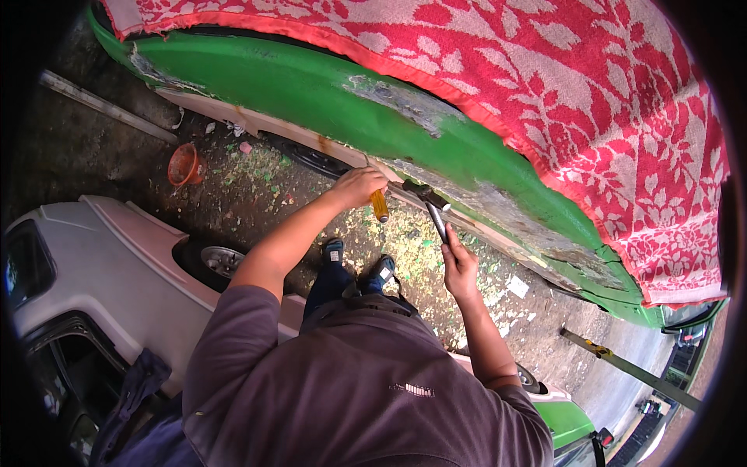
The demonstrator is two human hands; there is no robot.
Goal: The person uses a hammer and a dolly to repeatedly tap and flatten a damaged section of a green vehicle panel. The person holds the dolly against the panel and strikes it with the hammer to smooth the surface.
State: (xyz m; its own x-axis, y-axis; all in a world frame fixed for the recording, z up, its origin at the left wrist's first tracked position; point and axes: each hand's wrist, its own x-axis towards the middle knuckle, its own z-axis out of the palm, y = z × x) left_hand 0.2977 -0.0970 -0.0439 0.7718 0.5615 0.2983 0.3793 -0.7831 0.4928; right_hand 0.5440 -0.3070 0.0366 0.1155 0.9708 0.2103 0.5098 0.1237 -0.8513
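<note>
My left hand (360, 187) is closed around a screwdriver with a translucent yellow handle (380, 207). The handle's butt sticks out below my fingers, while most of the shaft is hidden by the hand, close to the lower sill of a green car (311, 101). In my right hand (461, 268) is a hammer (437, 221), gripped by its metal-looking handle. The dark hammer head lies just right of the screwdriver, in front of the sill. Scraped, bare grey patches (498, 204) mark the green paint near both hands.
A red and pale patterned blanket (576, 117) covers the car's upper side. Behind me at left stands a pale car (117, 265). An orange bucket (186, 165) and paint flakes (257, 175) lie on the ground. Long bars (109, 103) lie left and right (638, 371).
</note>
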